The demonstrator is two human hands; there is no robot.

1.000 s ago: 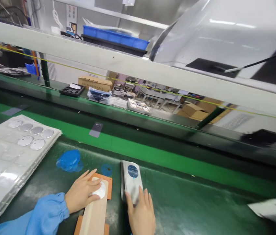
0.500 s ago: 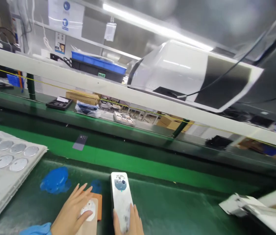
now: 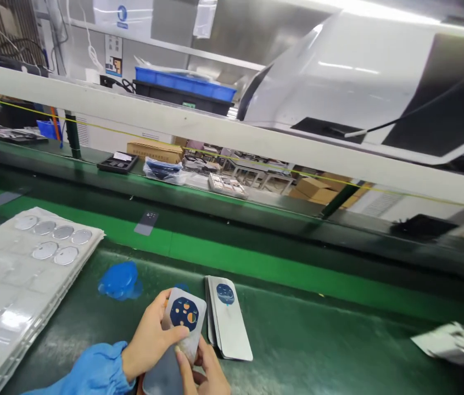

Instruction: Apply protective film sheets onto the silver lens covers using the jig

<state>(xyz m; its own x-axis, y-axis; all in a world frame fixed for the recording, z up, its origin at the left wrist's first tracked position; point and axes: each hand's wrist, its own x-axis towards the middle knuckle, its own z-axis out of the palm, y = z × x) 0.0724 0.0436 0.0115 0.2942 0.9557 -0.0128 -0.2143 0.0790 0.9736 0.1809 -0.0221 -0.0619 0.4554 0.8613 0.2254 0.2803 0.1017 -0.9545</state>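
Note:
Both hands hold a silver rectangular plate (image 3: 193,345) with a dark blue round patch pierced by several holes near its top. My left hand (image 3: 151,334) grips its left side, thumb on the face just below the patch. My right hand (image 3: 205,370) pinches its lower right edge. Beneath the plate lies a greyish panel (image 3: 163,376), mostly covered by the hands. Just right of the hands, a stack of similar silver plates (image 3: 232,323) lies on the green mat (image 3: 318,345), the top one with a blue round patch.
At left is a translucent tray (image 3: 5,280) with several round silver discs. A blue blob (image 3: 120,281) lies on the mat between tray and hands. White items (image 3: 458,343) sit far right. A white shelf beam (image 3: 215,129) crosses above.
The right hand has left the stack on the right and now holds a silver plate with the left hand. The left hand no longer rests on the white round piece. The view has shifted.

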